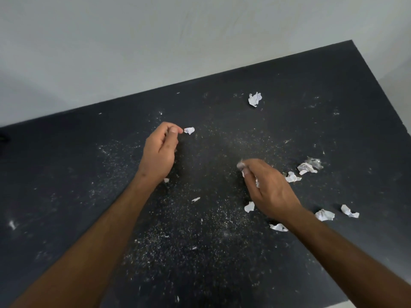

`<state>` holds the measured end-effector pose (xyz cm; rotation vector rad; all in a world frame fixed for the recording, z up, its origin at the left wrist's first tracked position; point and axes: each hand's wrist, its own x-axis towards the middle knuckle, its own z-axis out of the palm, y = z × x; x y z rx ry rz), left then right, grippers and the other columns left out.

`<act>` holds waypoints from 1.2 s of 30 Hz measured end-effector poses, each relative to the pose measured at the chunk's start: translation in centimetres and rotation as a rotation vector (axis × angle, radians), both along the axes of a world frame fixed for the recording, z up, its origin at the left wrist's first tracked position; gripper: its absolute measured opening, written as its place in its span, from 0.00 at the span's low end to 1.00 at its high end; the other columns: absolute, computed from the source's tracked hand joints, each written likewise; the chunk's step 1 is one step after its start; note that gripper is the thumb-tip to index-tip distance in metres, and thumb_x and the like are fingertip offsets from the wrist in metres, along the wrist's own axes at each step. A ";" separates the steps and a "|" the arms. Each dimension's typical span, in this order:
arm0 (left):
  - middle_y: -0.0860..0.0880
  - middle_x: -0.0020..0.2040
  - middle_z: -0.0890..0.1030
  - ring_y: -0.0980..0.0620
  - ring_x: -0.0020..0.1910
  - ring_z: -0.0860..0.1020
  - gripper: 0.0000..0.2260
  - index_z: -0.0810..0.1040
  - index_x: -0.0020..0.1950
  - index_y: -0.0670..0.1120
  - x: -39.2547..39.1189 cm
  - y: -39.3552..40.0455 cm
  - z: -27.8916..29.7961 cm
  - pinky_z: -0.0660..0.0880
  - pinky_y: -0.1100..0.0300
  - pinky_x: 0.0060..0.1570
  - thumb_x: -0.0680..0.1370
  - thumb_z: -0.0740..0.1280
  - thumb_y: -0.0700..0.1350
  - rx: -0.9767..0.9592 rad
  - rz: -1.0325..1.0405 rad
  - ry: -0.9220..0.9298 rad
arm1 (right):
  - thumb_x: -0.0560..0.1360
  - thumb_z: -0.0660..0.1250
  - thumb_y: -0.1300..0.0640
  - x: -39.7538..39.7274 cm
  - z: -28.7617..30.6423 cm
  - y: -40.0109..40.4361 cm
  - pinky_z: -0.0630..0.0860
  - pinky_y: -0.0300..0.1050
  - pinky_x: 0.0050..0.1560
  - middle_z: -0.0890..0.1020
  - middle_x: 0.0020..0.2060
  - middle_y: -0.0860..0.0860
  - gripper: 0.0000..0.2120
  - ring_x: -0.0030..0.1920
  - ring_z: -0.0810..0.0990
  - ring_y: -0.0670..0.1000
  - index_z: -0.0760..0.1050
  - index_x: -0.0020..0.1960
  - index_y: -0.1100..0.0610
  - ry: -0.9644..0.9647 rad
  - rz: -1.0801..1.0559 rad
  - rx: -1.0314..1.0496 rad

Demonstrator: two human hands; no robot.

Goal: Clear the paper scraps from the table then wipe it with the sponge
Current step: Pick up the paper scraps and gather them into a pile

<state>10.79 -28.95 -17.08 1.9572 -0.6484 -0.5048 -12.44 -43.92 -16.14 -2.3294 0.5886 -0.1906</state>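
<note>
A person is clearing paper scraps from a dark, dust-flecked bench (pixel 311 85), both bare hands working near its centre. The left hand (pixel 159 152), at about ten o'clock from centre, is pinching its grip together just beside a small crumpled scrap (pixel 189 130); whether it is actually touching the paper cannot be told. The right hand (pixel 269 187), at about three o'clock, is curling closed around collected white scraps (pixel 257 182) showing between the fingers. More crumpled pieces are lying loose: one far scrap (pixel 255 99) at one o'clock, a cluster (pixel 307 168) just beyond the right hand, others (pixel 324 214) at four o'clock near the wrist. No sponge is in view. The risk appears to be spillage: the already loaded right hand is reaching for more, and opening it could be dropping what it holds, while sweeping forearms could be scattering light pieces off the bench edge.
</note>
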 end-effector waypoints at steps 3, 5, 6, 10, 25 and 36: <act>0.51 0.34 0.73 0.55 0.33 0.70 0.11 0.78 0.53 0.49 -0.2 0.9 -0.4 0.69 0.54 0.36 0.86 0.57 0.46 0.059 0.012 -0.037 | 0.84 0.55 0.44 -1.7 0.0 1.2 0.78 0.49 0.36 0.73 0.45 0.45 0.13 0.38 0.76 0.48 0.73 0.53 0.51 0.107 0.061 -0.056; 0.54 0.34 0.73 0.57 0.32 0.70 0.11 0.78 0.53 0.49 -0.5 1.6 -1.2 0.70 0.55 0.40 0.86 0.56 0.45 0.100 0.005 -0.107 | 0.82 0.58 0.42 -2.8 -0.4 2.4 0.77 0.43 0.34 0.71 0.46 0.46 0.14 0.38 0.75 0.46 0.74 0.55 0.52 0.181 0.112 -0.138; 0.57 0.35 0.74 0.58 0.34 0.72 0.11 0.78 0.53 0.49 -0.7 1.8 -1.6 0.70 0.54 0.46 0.86 0.56 0.45 0.145 -0.016 -0.184 | 0.81 0.61 0.44 -3.3 -0.8 2.9 0.78 0.43 0.34 0.71 0.46 0.48 0.14 0.39 0.75 0.47 0.75 0.56 0.54 0.184 0.132 -0.178; 0.54 0.47 0.78 0.54 0.47 0.74 0.11 0.77 0.54 0.45 -1.0 1.9 -2.5 0.70 0.53 0.55 0.86 0.56 0.43 0.276 -0.097 -0.435 | 0.71 0.75 0.65 -4.5 -2.3 3.8 0.81 0.46 0.41 0.72 0.51 0.53 0.20 0.45 0.76 0.52 0.74 0.61 0.58 0.199 0.253 -0.280; 0.51 0.56 0.82 0.49 0.54 0.80 0.19 0.71 0.70 0.51 2.7 -1.0 -1.1 0.75 0.52 0.45 0.84 0.57 0.59 0.579 -0.377 -0.651 | 0.77 0.65 0.69 -0.2 -1.6 0.6 0.78 0.40 0.49 0.81 0.49 0.51 0.10 0.46 0.78 0.45 0.79 0.55 0.60 -0.109 -0.102 -0.080; 0.53 0.35 0.73 0.51 0.31 0.74 0.08 0.70 0.49 0.46 1.0 -5.9 -0.3 0.71 0.54 0.33 0.84 0.57 0.48 0.482 -0.427 -0.627 | 0.76 0.62 0.63 1.1 0.8 -3.8 0.74 0.41 0.40 0.78 0.38 0.48 0.07 0.40 0.77 0.47 0.74 0.40 0.56 -0.140 -0.429 0.005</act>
